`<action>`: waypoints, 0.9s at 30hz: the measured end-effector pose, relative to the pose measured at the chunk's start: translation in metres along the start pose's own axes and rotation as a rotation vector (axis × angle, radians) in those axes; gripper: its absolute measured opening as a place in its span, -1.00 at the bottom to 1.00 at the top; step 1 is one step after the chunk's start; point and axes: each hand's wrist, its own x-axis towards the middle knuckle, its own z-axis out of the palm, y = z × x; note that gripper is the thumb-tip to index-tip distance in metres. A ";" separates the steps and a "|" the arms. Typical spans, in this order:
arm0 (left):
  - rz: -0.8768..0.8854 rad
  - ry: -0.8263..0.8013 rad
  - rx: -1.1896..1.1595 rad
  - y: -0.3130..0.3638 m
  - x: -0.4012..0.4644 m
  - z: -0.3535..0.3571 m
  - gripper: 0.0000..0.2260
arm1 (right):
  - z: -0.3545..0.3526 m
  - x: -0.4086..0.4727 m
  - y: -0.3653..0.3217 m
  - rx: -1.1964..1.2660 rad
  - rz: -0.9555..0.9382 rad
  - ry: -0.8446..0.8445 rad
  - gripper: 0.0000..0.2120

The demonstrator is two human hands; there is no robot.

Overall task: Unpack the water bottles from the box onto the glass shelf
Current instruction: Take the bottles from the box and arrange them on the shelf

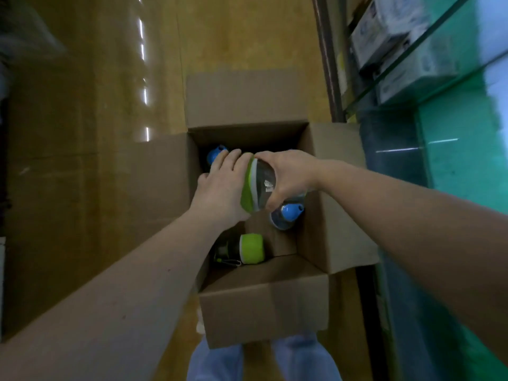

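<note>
While over box (258,298) | right hand (288,177) grips green-based bottle (255,185), seemingly

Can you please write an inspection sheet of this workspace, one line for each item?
Surface: brown wooden floor, glossy, with light reflections.
Job's things: open brown cardboard box on the floor; green-capped clear water bottle held above it; another green-capped bottle and two blue-capped bottles inside.
Clutter: nothing seen.
Grippers: right hand grips the held bottle's body; left hand rests against its cap, fingers straight.
Cables: nothing seen.
Surroundings: glass shelf at the right, with blurred white boxes behind it.
</note>
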 end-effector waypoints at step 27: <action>-0.083 0.661 -0.875 0.111 -0.152 -0.285 0.04 | -0.245 -0.238 -0.157 1.094 0.015 0.582 -0.35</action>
